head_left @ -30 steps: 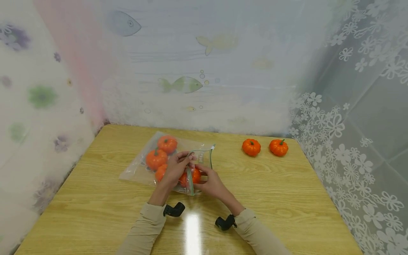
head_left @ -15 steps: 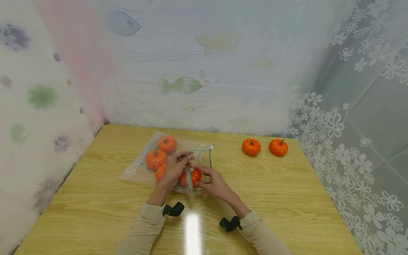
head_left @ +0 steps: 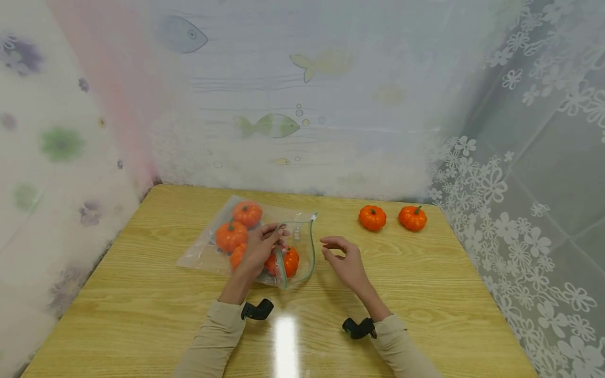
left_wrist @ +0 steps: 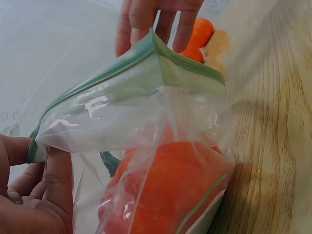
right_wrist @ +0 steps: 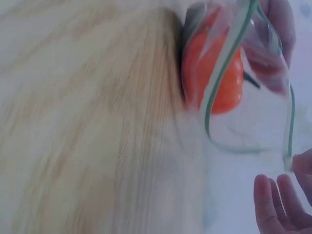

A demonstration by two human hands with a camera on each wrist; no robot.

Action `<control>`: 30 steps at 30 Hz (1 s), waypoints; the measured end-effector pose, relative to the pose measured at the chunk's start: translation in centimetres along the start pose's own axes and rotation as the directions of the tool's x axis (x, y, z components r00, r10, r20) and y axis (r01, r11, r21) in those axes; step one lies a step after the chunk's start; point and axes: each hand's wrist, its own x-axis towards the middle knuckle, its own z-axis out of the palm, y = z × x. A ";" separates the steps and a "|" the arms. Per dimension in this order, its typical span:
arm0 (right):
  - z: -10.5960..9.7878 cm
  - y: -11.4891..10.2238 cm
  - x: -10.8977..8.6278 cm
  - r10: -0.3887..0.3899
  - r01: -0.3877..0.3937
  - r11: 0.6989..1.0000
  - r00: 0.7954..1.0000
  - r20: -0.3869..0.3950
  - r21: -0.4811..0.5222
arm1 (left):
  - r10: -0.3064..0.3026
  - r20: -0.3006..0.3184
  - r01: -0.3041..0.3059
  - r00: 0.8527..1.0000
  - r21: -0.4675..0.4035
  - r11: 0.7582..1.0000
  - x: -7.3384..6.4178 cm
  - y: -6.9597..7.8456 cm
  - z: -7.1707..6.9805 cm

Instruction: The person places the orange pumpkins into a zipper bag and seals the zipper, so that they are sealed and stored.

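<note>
A clear zip bag (head_left: 200,258) with a green seal lies on the table, its mouth facing right and gaping. Several small orange pumpkins are inside, seen through the plastic. One pumpkin (head_left: 292,261) sits just inside the mouth, its dark green stem showing in the left wrist view. My left hand (head_left: 259,249) pinches the rim of the bag between thumb and fingers, as the left wrist view shows. To the right of the mouth, my right hand (head_left: 347,262) hovers with loosely bent fingers and holds nothing. Part of the lower pumpkins is hidden behind the left hand.
Two more pumpkins, one nearer (head_left: 372,218) and one farther right (head_left: 413,218), rest at the table's back right. The wooden table (head_left: 425,294) meets a fish-patterned curtain (head_left: 359,157) behind and curtains on both sides.
My right hand has let go of the pumpkin at the bag's mouth and drawn back to the right. The left hand stays on the rim, and that pumpkin remains inside.
</note>
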 end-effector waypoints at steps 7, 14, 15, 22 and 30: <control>-2.9 1.9 0.1 0.107 -0.107 0.994 0.992 -0.068 0.002 | 0.013 0.018 -0.012 1.000 -0.026 1.000 0.0 0.0 0.0; -5.5 3.5 0.4 0.238 -0.234 0.971 0.961 -0.139 0.046 | 0.013 0.021 -0.013 1.000 -0.027 1.000 0.1 -0.1 0.0; -5.8 3.6 0.4 0.258 -0.252 0.966 0.954 -0.155 0.056 | 0.012 0.020 -0.012 1.000 -0.026 1.000 0.1 -0.1 0.0; -8.0 4.4 1.3 0.294 -0.296 0.955 0.916 -0.273 0.033 | -0.001 0.009 0.001 1.000 -0.023 1.000 -0.1 0.0 0.1; -9.8 5.4 2.5 0.296 -0.308 0.951 0.875 -0.382 0.032 | -0.010 0.006 0.010 1.000 -0.020 1.000 -0.1 -0.1 0.1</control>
